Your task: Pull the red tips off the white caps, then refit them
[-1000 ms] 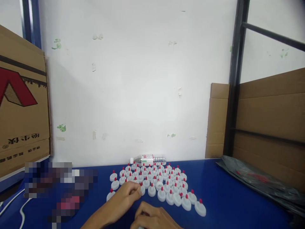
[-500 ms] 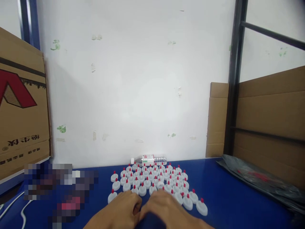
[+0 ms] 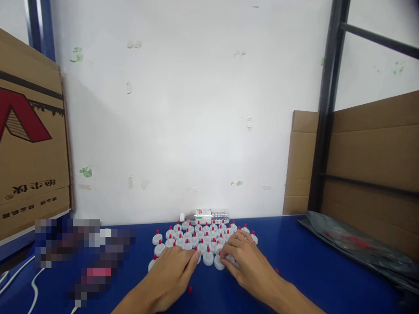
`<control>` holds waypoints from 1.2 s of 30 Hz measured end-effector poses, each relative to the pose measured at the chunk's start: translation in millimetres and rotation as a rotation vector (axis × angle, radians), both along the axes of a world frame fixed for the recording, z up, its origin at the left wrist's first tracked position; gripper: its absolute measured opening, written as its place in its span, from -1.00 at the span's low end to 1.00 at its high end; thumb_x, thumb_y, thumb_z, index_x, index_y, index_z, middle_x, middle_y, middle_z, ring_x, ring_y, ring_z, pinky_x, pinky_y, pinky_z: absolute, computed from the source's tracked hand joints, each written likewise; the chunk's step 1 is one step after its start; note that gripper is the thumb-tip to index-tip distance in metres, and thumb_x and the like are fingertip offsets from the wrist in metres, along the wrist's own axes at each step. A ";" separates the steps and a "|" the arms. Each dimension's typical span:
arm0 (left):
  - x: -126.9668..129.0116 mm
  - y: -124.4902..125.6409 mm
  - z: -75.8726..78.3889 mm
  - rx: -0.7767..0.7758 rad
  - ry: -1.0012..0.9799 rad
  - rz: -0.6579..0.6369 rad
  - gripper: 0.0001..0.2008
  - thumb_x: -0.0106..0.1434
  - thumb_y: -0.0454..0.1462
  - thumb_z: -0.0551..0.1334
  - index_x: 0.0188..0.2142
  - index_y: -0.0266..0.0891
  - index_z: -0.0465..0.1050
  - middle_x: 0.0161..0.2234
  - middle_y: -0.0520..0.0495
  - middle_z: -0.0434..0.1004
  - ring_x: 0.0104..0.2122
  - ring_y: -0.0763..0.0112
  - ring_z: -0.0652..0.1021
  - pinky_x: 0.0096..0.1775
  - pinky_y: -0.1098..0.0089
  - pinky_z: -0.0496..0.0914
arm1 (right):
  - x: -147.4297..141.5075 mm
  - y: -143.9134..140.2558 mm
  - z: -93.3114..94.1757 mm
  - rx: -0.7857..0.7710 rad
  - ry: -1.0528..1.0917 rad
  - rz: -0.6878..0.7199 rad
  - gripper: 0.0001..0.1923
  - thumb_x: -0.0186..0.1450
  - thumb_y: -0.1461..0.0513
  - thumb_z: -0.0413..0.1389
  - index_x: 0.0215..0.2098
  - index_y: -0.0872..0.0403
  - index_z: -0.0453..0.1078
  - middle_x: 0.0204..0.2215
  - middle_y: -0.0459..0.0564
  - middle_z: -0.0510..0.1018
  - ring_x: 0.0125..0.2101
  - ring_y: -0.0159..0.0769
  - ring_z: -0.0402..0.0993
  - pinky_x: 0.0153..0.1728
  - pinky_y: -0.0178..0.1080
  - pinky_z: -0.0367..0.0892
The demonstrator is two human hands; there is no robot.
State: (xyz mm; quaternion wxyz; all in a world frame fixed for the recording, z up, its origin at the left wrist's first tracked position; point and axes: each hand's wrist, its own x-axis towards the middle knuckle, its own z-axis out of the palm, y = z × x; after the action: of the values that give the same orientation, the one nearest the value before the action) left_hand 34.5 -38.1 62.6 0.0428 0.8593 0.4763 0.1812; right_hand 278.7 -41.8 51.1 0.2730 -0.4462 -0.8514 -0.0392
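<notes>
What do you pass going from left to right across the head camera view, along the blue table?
Cardboard box → white cable → left hand → right hand on the white caps with red tips → black plastic bag → cardboard sheets.

caps (image 3: 196, 237): some hidden under right hand (image 3: 250, 264) | blurred patch (image 3: 83, 253): unreadable

White caps (image 3: 196, 235) with red nozzle tips stand upright, packed in rows on the blue table (image 3: 310, 266), touching or just beside one another. One loose red tip (image 3: 190, 289) lies apart, nearer the camera
</notes>
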 end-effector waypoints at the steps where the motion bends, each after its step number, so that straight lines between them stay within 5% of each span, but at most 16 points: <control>1: 0.6 -0.4 -0.1 0.012 -0.001 -0.010 -0.43 0.52 -0.05 -0.19 -0.29 -0.12 0.54 -0.37 -0.12 0.61 -0.30 0.13 0.55 -0.23 0.27 0.22 | -1.8 -1.6 -0.3 0.003 0.014 0.001 -0.93 0.36 0.29 0.22 -0.28 -0.01 0.53 -0.28 -0.08 0.61 -0.14 -0.15 0.43 0.06 -0.04 0.14; 6: 2.1 0.8 -2.6 0.031 0.083 -0.013 -0.46 0.54 -0.09 -0.20 -0.33 -0.14 0.47 -0.39 -0.10 0.58 -0.33 0.15 0.55 -0.27 0.27 0.19 | -5.8 -4.2 -5.6 0.021 -0.005 -0.059 -0.76 0.27 0.20 0.35 -0.10 0.03 0.53 -0.17 0.01 0.62 -0.04 -0.02 0.42 0.15 0.05 0.10; 10: 2.0 1.5 -6.7 0.068 0.116 -0.017 -0.46 0.55 -0.09 -0.22 -0.34 -0.14 0.44 -0.38 -0.08 0.57 -0.33 0.17 0.55 -0.27 0.27 0.17 | -7.1 -4.7 -9.1 0.004 -0.070 -0.096 -0.82 0.32 0.19 0.30 -0.11 0.02 0.53 -0.16 0.04 0.61 -0.03 0.01 0.42 0.16 0.11 0.10; 15: 3.7 -2.1 -6.8 0.114 0.122 -0.023 -0.46 0.56 -0.12 -0.23 -0.39 -0.15 0.39 -0.43 -0.05 0.55 -0.38 0.22 0.53 -0.31 0.28 0.14 | -5.5 -6.3 -2.6 0.027 -0.057 -0.038 -0.94 0.39 0.24 0.21 -0.18 -0.03 0.52 -0.26 -0.07 0.62 -0.07 -0.10 0.44 0.20 0.05 0.07; 20: 7.6 -2.8 -0.9 0.115 0.059 -0.037 -0.52 0.56 -0.16 -0.19 -0.39 -0.15 0.37 -0.44 -0.02 0.55 -0.42 0.26 0.53 -0.35 0.27 0.10 | -3.3 -8.2 8.9 0.111 -0.048 0.022 -0.81 0.45 0.33 0.09 -0.11 -0.05 0.50 -0.26 -0.08 0.61 -0.17 -0.21 0.46 0.10 -0.08 0.18; 26: 7.0 -1.0 0.7 0.106 0.038 -0.052 -0.55 0.55 -0.20 -0.18 -0.36 -0.16 0.37 -0.41 -0.04 0.57 -0.40 0.26 0.54 -0.35 0.28 0.11 | -4.4 -10.2 2.2 0.036 -0.099 -0.033 -0.75 0.29 0.05 0.34 -0.17 0.01 0.53 -0.20 -0.02 0.62 -0.04 -0.03 0.45 0.22 0.13 0.06; 36: 11.4 -13.1 -10.8 0.096 -0.010 -0.140 -0.80 0.49 -0.12 0.06 -0.19 -0.13 0.37 -0.27 -0.01 0.58 -0.27 0.23 0.56 -0.26 0.30 0.18 | -16.2 -15.8 -2.8 0.054 -0.082 0.152 -0.83 0.36 0.27 0.25 -0.08 0.02 0.43 -0.28 -0.11 0.61 -0.21 -0.24 0.56 0.27 -0.01 0.07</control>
State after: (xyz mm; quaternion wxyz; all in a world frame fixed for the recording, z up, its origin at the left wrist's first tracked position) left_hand 45.9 -51.1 51.8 0.0164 0.8907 0.4056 0.2046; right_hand 262.5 -57.6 48.3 0.2520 -0.3710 -0.8918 -0.0596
